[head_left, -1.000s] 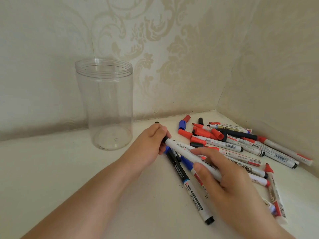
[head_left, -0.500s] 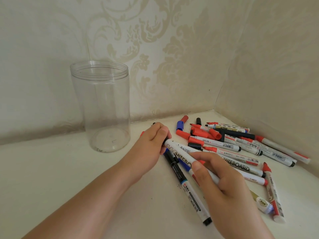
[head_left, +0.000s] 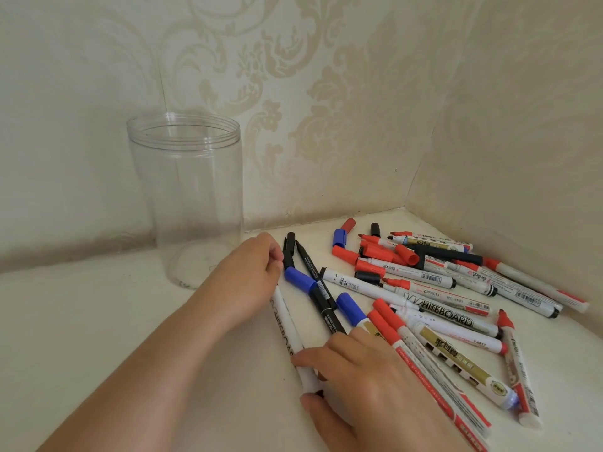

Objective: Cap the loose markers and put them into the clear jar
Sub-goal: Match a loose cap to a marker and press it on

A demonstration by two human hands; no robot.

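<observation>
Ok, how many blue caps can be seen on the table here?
3. One blue cap lies at the back beside a red cap, one just right of the left hand, one above the right hand. Others may be hidden under markers.

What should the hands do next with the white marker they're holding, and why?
Probably lift the white marker and drop it into the clear jar. The left hand covers its far end and the right hand pinches its near end, so it seems capped, though the cap is hidden. The jar stands open with nothing in it, just behind the left hand.
</observation>
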